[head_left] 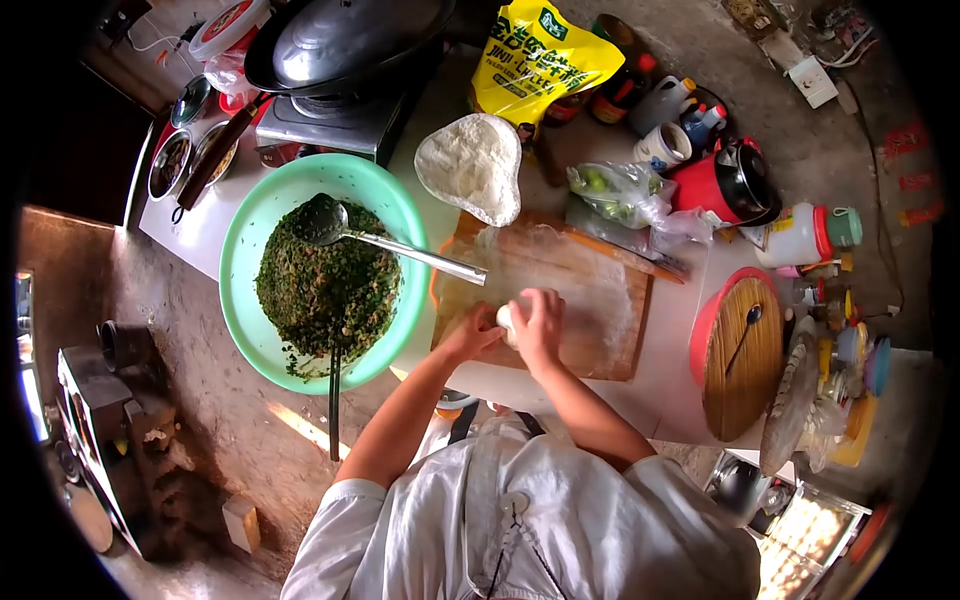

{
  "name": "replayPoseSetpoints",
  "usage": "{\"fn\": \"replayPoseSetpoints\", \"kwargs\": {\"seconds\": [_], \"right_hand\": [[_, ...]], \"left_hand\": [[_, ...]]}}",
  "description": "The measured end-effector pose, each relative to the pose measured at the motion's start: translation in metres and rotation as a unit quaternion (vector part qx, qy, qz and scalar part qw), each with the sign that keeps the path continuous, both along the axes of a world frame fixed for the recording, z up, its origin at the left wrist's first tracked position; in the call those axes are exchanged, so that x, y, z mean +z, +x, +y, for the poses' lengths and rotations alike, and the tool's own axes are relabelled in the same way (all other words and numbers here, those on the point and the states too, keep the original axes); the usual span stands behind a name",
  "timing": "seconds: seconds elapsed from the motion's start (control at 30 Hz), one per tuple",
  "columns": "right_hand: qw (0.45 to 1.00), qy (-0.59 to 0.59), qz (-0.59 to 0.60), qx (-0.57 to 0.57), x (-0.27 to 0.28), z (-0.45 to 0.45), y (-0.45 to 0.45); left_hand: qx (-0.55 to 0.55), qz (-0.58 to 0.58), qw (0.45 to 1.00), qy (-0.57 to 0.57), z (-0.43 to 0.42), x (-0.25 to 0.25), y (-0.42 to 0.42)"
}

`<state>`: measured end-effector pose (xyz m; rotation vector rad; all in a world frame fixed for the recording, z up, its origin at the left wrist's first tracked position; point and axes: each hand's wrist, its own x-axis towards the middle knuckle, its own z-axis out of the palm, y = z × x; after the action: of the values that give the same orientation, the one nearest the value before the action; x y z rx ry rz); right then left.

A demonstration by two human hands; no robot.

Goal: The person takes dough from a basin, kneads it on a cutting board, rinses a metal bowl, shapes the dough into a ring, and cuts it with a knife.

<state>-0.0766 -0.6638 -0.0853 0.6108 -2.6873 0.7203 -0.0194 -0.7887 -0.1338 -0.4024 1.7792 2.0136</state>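
A small piece of white dough (pixel 507 325) is held between my two hands over the floured wooden board (pixel 590 310). My left hand (pixel 474 332) closes on its left side, and my right hand (pixel 538 322) wraps round its right side. To the left stands a green basin (pixel 236 270) with chopped green filling (pixel 320 275). A metal ladle (pixel 415 257) rests in the filling, its handle reaching over the board. Dark chopsticks (pixel 334 400) lean out over the basin's near rim. Beyond the board is a bowl of white flour (pixel 470 165).
A knife (pixel 630 256) lies at the board's far right edge. At right is a red basin with a round wooden lid (pixel 745 370). A yellow bag (pixel 540 65), bottles and a red pot (pixel 710 185) stand behind. A wok (pixel 345 45) sits on the stove, back left.
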Motion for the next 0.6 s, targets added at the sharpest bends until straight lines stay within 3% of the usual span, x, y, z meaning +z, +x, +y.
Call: {"fn": "replayPoseSetpoints", "kwargs": {"seconds": [0.17, 0.3, 0.43, 0.53, 0.6], "right_hand": [[0.992, 0.123, -0.029, 0.005, -0.019, -0.017, -0.037], [0.994, 0.105, -0.037, -0.009, -0.035, -0.032, -0.071], [0.99, 0.109, -0.086, -0.005, -0.014, -0.028, -0.074], [0.968, -0.086, -0.216, 0.095, 0.007, 0.005, -0.055], [0.981, -0.107, -0.158, 0.048, 0.002, 0.018, -0.022]], "left_hand": [[0.071, -0.026, 0.995, 0.068, 0.002, 0.013, 0.002], [0.021, -0.051, 0.997, 0.054, -0.002, 0.008, -0.001], [0.032, -0.023, 0.998, 0.058, -0.003, 0.015, 0.0], [0.024, -0.013, 0.998, 0.048, 0.001, 0.007, 0.004], [0.028, 0.0, 0.998, 0.058, -0.001, 0.0, 0.005]]}}
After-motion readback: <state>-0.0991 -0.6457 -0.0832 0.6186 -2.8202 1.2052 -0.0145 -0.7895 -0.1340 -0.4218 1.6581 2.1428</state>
